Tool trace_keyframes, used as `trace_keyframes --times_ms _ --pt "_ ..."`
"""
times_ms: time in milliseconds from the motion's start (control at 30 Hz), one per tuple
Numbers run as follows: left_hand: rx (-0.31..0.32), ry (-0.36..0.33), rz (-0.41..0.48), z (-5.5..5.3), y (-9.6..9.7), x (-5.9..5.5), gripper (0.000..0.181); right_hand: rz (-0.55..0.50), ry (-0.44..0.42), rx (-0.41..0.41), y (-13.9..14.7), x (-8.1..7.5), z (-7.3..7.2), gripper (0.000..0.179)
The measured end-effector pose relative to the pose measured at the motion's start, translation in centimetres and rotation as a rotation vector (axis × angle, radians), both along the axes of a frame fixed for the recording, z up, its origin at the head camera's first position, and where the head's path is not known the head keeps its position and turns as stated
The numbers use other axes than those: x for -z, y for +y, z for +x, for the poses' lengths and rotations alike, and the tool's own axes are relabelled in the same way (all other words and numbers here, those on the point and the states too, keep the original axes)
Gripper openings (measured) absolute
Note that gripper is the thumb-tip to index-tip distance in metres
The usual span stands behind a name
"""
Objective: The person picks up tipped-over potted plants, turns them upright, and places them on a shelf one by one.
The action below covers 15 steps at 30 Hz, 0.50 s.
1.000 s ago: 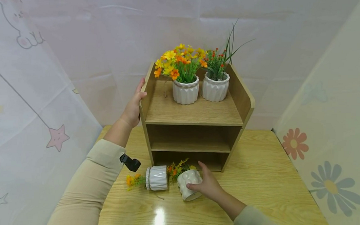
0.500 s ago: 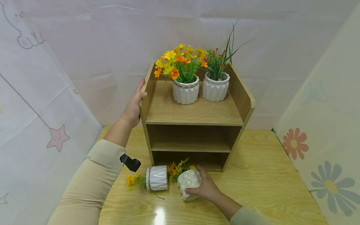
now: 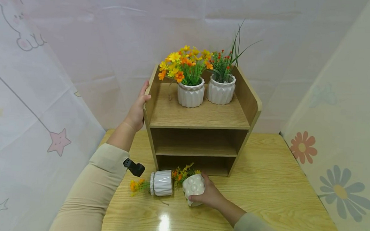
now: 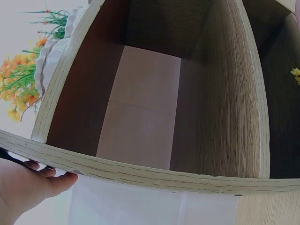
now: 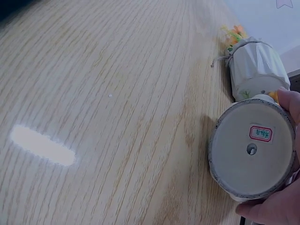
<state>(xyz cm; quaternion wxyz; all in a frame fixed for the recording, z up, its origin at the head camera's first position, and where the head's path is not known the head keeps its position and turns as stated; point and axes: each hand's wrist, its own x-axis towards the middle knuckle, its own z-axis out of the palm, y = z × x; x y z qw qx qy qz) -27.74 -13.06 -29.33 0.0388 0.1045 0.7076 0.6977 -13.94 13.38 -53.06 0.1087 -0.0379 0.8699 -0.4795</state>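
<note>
My right hand (image 3: 211, 194) grips a cream flowerpot (image 3: 194, 185) with a bubbly surface, thumb on the near side and fingers on the far side. This pot lies tipped over, its yellow and orange flowers (image 3: 183, 174) pointing toward the shelf. In the right wrist view the round pot base (image 5: 253, 168) shows a drain hole and a small label. My left hand (image 3: 136, 111) rests against the outer left side of a wooden shelf unit (image 3: 200, 121), its fingers extended in the left wrist view. A white ribbed flowerpot (image 3: 162, 183) lies on its side left of the cream one.
On the top board stand two white pots, one with yellow and orange flowers (image 3: 190, 93), one with red-berried greenery (image 3: 221, 91). The shelf unit stands on a wooden table (image 3: 262, 189). Printed cloth walls (image 3: 330, 102) enclose the back and sides.
My right hand has moved slightly left and closed around the cream flowerpot, its thumb now farther across the pot. My left hand and the shelf unit have stayed still.
</note>
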Motion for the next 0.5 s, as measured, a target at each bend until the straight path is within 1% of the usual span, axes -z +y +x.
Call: trace_keyframes --times_ms 167,500 --pt "0.003 0.001 0.007 -0.04 -0.01 0.06 0.071 0.004 -0.005 0.011 -0.08 -0.02 0.11 0.113" --pt "0.007 0.005 0.001 -0.17 -0.05 0.15 0.071 -0.001 -0.020 0.007 -0.16 -0.17 0.05 0.114"
